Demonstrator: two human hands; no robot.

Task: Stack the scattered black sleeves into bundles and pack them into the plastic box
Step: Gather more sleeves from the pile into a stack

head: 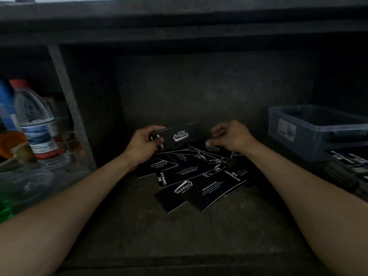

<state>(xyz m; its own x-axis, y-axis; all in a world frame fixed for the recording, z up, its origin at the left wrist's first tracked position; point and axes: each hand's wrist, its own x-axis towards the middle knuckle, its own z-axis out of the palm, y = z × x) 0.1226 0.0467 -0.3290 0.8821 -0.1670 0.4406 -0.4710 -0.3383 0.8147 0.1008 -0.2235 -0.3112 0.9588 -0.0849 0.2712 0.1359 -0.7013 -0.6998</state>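
Left hand [143,145] grips a sleeve bundle [180,136] above scattered sleeves [191,176]; right hand [232,137] curled, grip unclear.

From my remote seat, I saw the scattered sleeves [191,176] were black with white lettering and thin white edges; the raised sleeve [180,135] bore a white script logo. The plastic box [310,140] was translucent grey-blue with a pale label. The clear bottle [37,124] had a red cap and a blue-and-white label.

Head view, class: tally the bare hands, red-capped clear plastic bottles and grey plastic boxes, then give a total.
Bare hands: 2 (left hand, right hand)
Red-capped clear plastic bottle: 1
Grey translucent plastic box: 1
Total: 4
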